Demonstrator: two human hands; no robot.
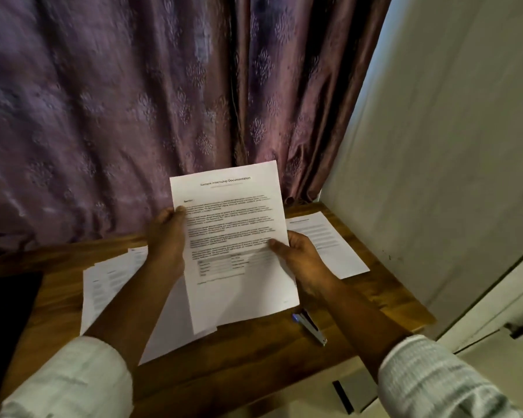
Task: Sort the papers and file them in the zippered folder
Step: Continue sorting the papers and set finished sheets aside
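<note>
Left hand (pixel 166 233) and right hand (pixel 299 260) pinch a printed sheet (pixel 233 236); its small text is blurred, fingers hidden behind.

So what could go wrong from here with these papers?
The stapler lies near the front edge of the table, beside the right forearm; a sweep could knock it off. The loose papers at left are fanned, one reaching the front edge, so they might slide off or get mixed. The left hand and right hand pinch the printed sheet only at its sides; it could slip.
</note>
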